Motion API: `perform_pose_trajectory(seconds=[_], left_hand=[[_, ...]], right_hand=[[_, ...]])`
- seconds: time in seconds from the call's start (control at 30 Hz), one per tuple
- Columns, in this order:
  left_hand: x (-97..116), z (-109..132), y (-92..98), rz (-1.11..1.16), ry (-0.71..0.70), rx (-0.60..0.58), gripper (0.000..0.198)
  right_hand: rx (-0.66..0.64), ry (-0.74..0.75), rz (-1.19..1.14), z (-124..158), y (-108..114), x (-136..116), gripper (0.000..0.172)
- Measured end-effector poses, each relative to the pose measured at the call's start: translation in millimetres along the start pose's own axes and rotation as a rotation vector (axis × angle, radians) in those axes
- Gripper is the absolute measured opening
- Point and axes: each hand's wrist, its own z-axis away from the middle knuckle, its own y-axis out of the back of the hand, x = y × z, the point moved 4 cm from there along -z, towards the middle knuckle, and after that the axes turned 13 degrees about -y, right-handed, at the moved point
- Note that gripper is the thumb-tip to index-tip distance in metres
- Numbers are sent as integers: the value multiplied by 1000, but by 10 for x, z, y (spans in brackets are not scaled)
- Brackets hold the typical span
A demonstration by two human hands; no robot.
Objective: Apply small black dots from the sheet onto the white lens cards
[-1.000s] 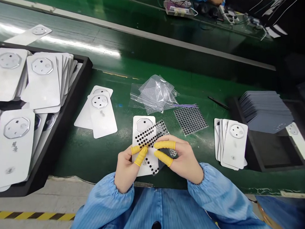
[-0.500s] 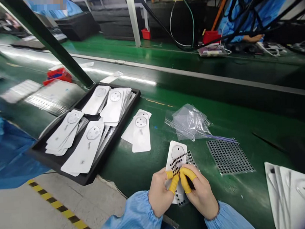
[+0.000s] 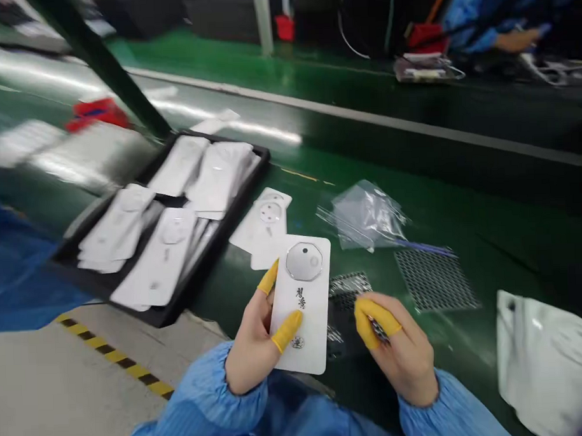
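Observation:
My left hand point(image 3: 260, 343), with yellow finger cots, grips a white panel point(image 3: 307, 335) by its left side, thumb on the front. The panel has rounded corners, an octagonal recess with a small dark hole, and black printed characters. To its right, apart from it, my right hand point(image 3: 395, 345) is closed with yellow-covered fingertips pinched together. Something dark shows between its fingers, too small and blurred to name. Under and beside that hand a clear sheet with black dots point(image 3: 350, 283) lies on the green bench, partly hidden by the panel and hand.
A black tray point(image 3: 168, 314) with stacked white panels stands left. Two loose panels point(image 3: 260, 225) lie near it. Right of them are clear plastic bags point(image 3: 367, 215), another dotted sheet point(image 3: 436, 280) and more white panels point(image 3: 549, 361). A co-worker's hand point(image 3: 518, 40) shows at the back.
The white panel has been lifted off the bench in my left hand and moved left. My right hand has come away from it, and the dotted sheet no longer lies across the panel.

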Motion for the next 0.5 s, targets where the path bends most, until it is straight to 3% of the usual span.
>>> perform_pose_trajectory(seconds=[0.13, 0.2, 0.37, 0.5], left_hand=[[-130, 131, -349, 16, 91, -104, 69], [-179, 190, -437, 0, 59, -161, 63], [-137, 237, -524, -31, -117, -239, 52], [-112, 231, -536, -90, -196, -227, 59]], right_hand=[[47, 12, 78, -166, 122, -227, 32], [31, 62, 134, -212, 163, -299, 28], [-3, 143, 246, -161, 216, -373, 24], [-11, 136, 250, -93, 195, -368, 18]])
